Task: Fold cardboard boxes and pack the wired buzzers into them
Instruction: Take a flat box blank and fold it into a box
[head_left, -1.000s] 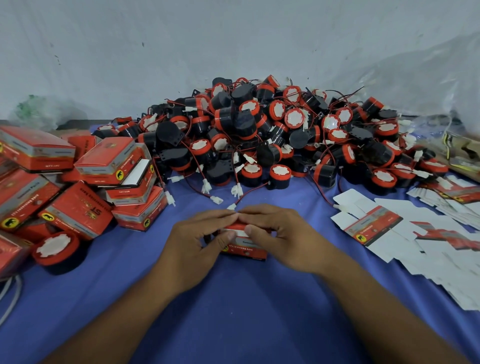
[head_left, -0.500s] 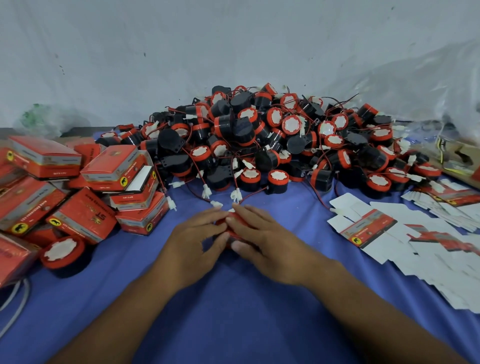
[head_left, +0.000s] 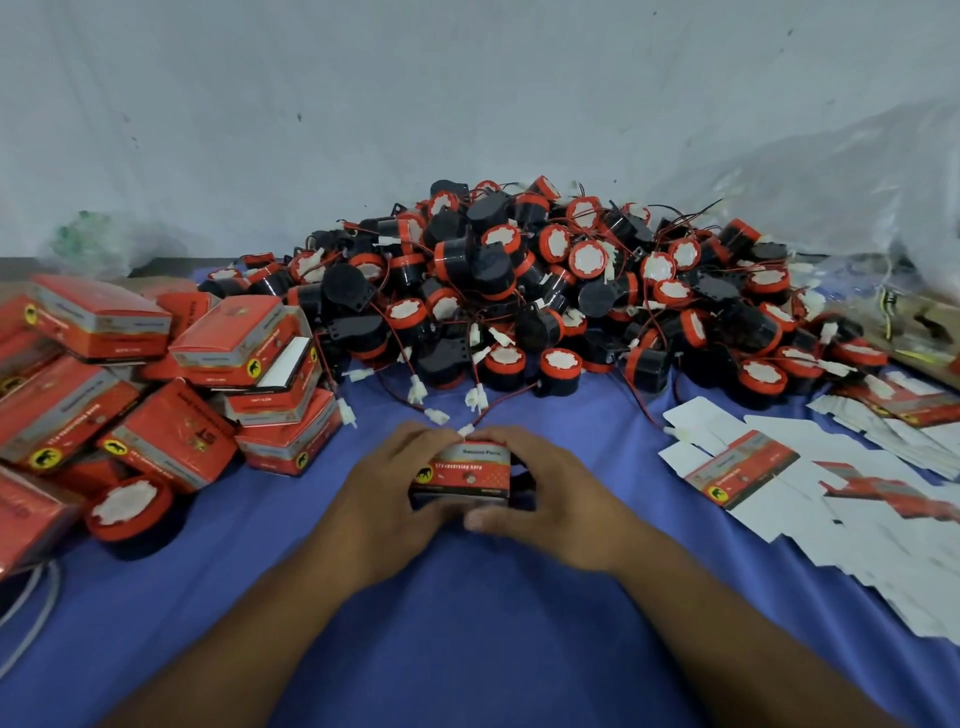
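A small red cardboard box (head_left: 464, 475) stands on the blue cloth in front of me, its printed side facing me. My left hand (head_left: 387, 496) grips its left end and my right hand (head_left: 556, 499) grips its right end, thumb along the lower front edge. Behind it rises a big heap of black-and-red wired buzzers (head_left: 545, 291) with white connectors. To the right lie flat unfolded box blanks (head_left: 743, 467).
Several packed red boxes (head_left: 156, 395) are piled at the left, with a loose buzzer (head_left: 130, 512) lying in front of them. A clear plastic bag (head_left: 857, 187) lies at the back right against the wall. The blue cloth (head_left: 467, 623) stretches toward me.
The box has been turned upright so its printed side now faces me; before, my fingers were closed over its top. The view has tilted upward slightly.
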